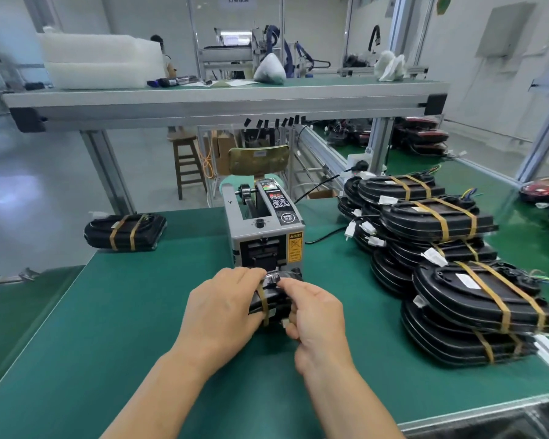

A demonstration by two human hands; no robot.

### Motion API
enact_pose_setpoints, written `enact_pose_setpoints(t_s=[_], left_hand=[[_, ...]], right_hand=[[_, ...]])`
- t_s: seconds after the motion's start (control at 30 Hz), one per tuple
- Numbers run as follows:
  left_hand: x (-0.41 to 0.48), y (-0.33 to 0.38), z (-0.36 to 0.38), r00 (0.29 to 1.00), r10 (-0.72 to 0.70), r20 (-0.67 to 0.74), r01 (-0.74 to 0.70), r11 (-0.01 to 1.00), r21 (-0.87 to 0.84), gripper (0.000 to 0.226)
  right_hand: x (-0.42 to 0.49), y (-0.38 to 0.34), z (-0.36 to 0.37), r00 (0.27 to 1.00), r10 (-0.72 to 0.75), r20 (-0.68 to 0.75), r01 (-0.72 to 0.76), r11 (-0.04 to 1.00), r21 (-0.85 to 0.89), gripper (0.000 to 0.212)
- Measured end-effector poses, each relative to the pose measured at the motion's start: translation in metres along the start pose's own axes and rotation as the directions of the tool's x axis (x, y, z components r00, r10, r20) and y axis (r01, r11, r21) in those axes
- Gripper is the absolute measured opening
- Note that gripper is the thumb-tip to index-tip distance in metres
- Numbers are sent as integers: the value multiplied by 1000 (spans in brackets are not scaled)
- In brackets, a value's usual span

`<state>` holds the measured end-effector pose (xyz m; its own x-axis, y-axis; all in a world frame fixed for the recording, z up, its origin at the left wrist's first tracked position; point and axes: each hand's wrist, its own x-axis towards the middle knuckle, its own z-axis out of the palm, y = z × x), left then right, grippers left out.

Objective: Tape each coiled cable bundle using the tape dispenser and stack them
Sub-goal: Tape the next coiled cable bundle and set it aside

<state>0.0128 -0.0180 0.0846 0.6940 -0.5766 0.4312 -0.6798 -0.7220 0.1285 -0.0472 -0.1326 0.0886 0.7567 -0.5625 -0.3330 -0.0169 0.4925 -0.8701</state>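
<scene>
Centre of frame, just below dispenser [265,229]: bundle [274,301] gripped by left hand [222,307], pinched at top by right hand [314,315]. Squeeze tight, lay next tape parallel to strip [263,307], press ends flat

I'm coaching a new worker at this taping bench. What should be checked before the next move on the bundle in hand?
1. Grip: ok, left hand and right hand both hold the cable bundle.
2. First tape band: ok, wrapped near the left hand.
3. Second band: not ok, none visible; stacked bundles carry two.
4. Tape dispenser close: ok, directly behind the bundle.
5. Strip ready at its outlet: cannot tell, hands hide it.
</scene>
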Motion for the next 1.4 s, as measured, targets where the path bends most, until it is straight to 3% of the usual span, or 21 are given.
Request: enact_pose_setpoints(t_s=[0.33,0.83,1.0,1.4], left_hand=[[-1,-2,1,995,47,-89,-48,999,-7,64],[-3,-2,4,985,92,-149,-94,995,-9,81],[-3,-4,5,982,103,-157,-103,995,9,78],[-3,-7,7,969,146,-198,-155,987,-32,74]], right_hand=[[2,-6,-6,997,-23,70,22,1000,7,27],[4,-10,-5,993,-47,108,47,999,3,25],[2,-10,-6,992,-58,115,58,998,2,37],[4,-4,-2,993,-89,82,90,996,-13,28]])
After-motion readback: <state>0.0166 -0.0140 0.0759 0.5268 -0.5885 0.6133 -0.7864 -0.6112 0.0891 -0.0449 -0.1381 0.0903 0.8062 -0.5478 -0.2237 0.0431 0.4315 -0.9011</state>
